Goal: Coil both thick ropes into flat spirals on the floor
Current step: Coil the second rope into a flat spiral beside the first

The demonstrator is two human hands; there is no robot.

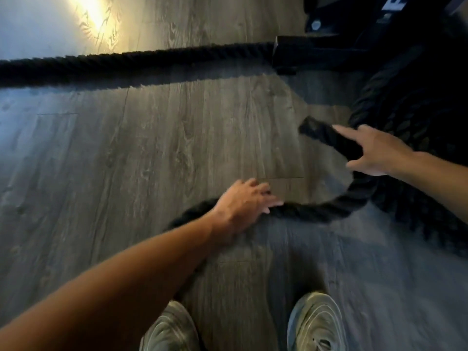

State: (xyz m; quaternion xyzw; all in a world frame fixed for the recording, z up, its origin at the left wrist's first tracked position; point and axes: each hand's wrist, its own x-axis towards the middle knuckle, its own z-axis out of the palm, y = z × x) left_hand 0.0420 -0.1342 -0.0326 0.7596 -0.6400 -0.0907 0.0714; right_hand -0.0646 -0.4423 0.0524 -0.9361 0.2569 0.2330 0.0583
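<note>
A thick black rope (311, 211) curves across the wooden floor in front of my feet. Its free end (314, 129) points up and left. My right hand (374, 150) lies over the rope just behind that end, index finger and thumb spread, grip unclear. My left hand (243, 206) presses down on the rope's bend nearer me, fingers resting on it. A second black rope (141, 63) stretches straight across the far floor from the left edge. At the right, a dark coiled pile of rope (405, 117) lies on the floor, partly in shadow.
A black metal equipment base (316, 46) stands at the top right, where the far rope ends. My two grey shoes (316, 325) stand at the bottom edge. Bright light falls on the floor (96, 19) at the top left.
</note>
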